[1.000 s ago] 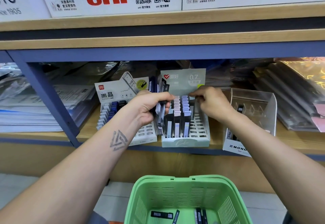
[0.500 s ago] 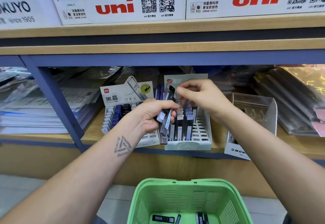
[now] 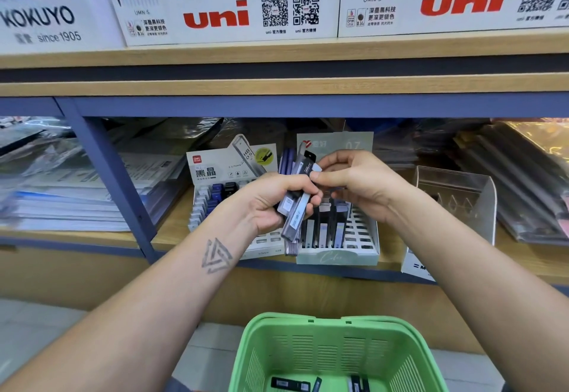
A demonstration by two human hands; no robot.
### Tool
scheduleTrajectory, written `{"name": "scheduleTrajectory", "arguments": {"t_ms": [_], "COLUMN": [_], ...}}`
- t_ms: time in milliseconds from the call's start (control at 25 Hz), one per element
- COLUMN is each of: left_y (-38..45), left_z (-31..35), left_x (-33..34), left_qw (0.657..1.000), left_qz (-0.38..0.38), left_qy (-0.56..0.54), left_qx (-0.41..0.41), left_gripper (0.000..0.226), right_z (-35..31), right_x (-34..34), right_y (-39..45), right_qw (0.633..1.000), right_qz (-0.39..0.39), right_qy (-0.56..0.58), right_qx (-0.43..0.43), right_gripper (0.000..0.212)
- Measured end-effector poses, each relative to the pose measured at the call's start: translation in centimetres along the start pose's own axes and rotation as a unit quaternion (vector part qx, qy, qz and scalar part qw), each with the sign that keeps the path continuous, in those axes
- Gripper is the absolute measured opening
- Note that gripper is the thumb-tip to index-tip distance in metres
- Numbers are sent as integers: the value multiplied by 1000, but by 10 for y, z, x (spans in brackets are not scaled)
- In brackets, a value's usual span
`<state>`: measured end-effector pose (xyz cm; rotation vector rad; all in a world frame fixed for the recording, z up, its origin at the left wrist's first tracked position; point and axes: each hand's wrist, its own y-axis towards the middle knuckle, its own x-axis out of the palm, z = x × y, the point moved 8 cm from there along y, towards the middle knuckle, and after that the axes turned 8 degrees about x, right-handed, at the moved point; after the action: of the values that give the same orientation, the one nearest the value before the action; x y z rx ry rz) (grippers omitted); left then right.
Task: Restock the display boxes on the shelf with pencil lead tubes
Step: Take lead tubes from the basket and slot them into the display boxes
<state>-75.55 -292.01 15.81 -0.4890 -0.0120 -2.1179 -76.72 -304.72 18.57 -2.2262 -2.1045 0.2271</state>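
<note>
Up close, hands: the left hand (image 3: pixel 274 204) grips a bundle of slim grey and black pencil lead tubes (image 3: pixel 296 207), fingers curled round them; the right hand (image 3: pixel 354 182) pinches the top of one black tube (image 3: pixel 308 165) standing up from that bundle
Task boxes: the pale green cardboard display box (image 3: pixel 338 256) sits on the shelf right behind the hands, its white slotted tray partly filled with upright tubes, many slots bare; its tall backboard rises behind the fingers
Second box: a white cardboard display box with a red logo (image 3: pixel 215 176) stands touching the green one on the left, holding grey, blue and black tubes in rows
In the way: both hands and the bundle cover the upper rows of the green box; the left wrist hides the near right part of the white box
Nearby: a clear plastic display stand (image 3: pixel 455 194) just right of the green box; stacks of plastic-wrapped paper goods (image 3: pixel 70 194) at the far left and dark wrapped folders (image 3: pixel 523 182) at the far right
Below: a green perforated plastic basket (image 3: pixel 335 354) with several black tubes lying on its floor
Surface: a light wooden shelf board (image 3: pixel 172 231) edged in blue, with a blue metal upright (image 3: pixel 104 176)
Room: white pen cartons with red lettering (image 3: pixel 228 6) on the shelf above; pale tiled floor (image 3: pixel 37 324) beneath
</note>
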Motion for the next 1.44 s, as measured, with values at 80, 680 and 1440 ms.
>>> {"name": "scheduleTrajectory", "arguments": {"t_ms": [80,680,1440], "left_y": [-2,8,17], "left_z": [0,0,-5], "left_x": [0,-9,-12], "left_qw": [1000,995,994], "left_qz": [5,93,103], "left_qy": [-2,-7,-23], "left_qx": [-4,-19,-20], "left_gripper": [9,15,19], "right_z": [0,-21,2], "right_x": [0,-103,-70], "right_y": [-1,-10,5], "right_qw": [999,979,932], "right_qz": [-5,183,161], "right_qy": [38,-31,-309], "right_qx": [1,-90,-99], "right_gripper": [19,22,15]}}
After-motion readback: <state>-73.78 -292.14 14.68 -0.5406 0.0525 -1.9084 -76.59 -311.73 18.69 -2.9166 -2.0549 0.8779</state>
